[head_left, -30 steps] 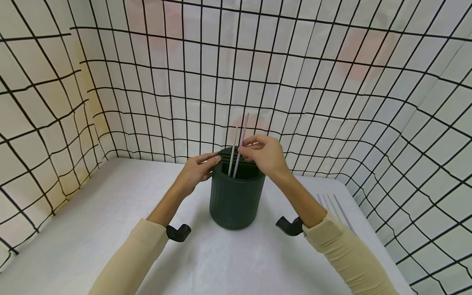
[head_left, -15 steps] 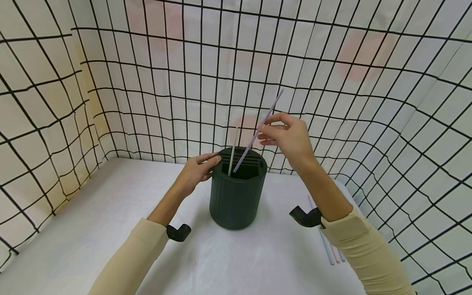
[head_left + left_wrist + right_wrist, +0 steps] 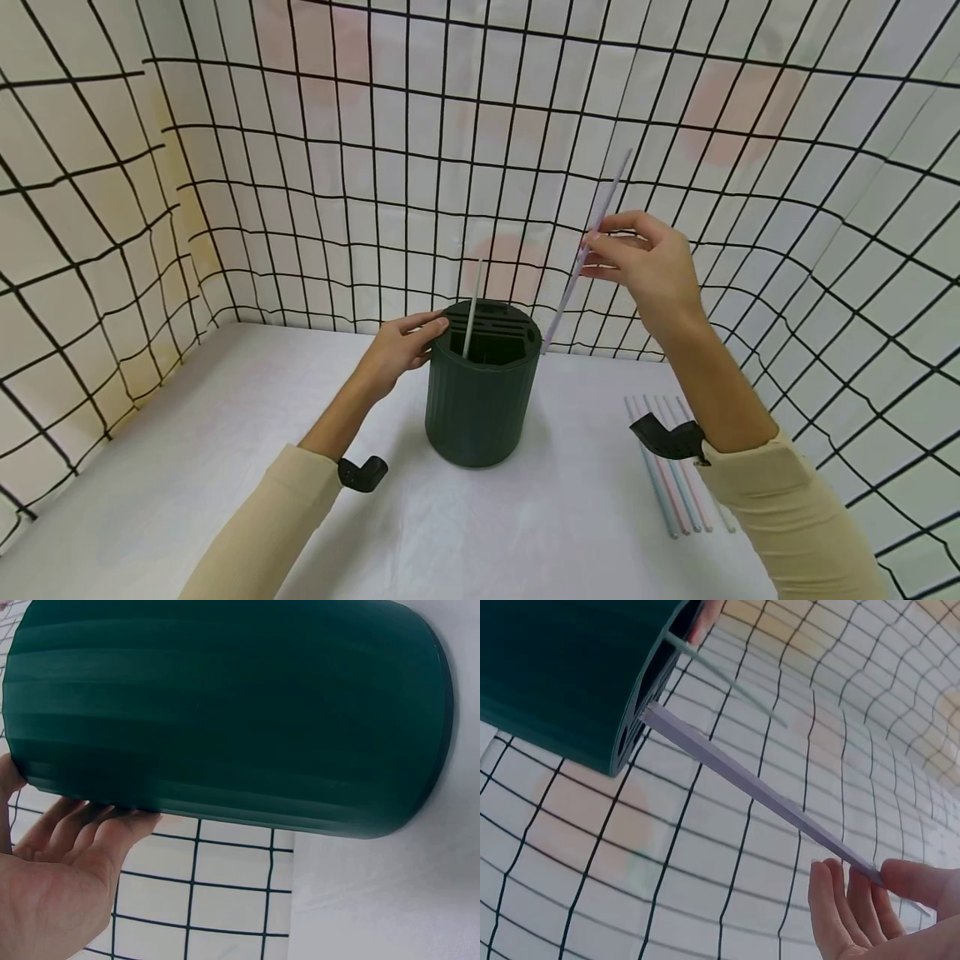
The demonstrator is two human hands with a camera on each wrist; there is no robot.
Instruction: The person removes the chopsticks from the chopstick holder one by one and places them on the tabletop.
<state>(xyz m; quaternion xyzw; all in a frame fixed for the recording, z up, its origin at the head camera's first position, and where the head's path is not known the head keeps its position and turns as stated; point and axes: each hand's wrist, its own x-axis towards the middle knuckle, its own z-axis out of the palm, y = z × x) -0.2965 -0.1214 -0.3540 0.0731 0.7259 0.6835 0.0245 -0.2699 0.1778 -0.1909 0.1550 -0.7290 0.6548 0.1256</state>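
Observation:
A dark green ribbed pencil holder point(image 3: 481, 412) stands on the table, with slots and a wide opening in its top. My left hand point(image 3: 393, 348) holds its left side at the rim, thumb on the edge and fingers against the ribbed wall point(image 3: 225, 712). A pale green pencil point(image 3: 472, 317) leans upright in the wide opening. Up and to the right, my right hand point(image 3: 647, 262) pinches a faceted purple pencil point(image 3: 742, 780) between thumb and fingers. The purple pencil is tilted, its lower end just right of the holder's rim in the head view and apart from the opening.
Several pastel pencils point(image 3: 678, 492) lie side by side on the white tablecloth at the right, partly covered by the right forearm and its black wrist mount point(image 3: 667, 436). Black wire grid panels point(image 3: 360, 208) enclose the table at the back and sides.
My right hand has lifted the purple pencil out of the holder's opening and carried it up and right. The left hand and the holder stay in place.

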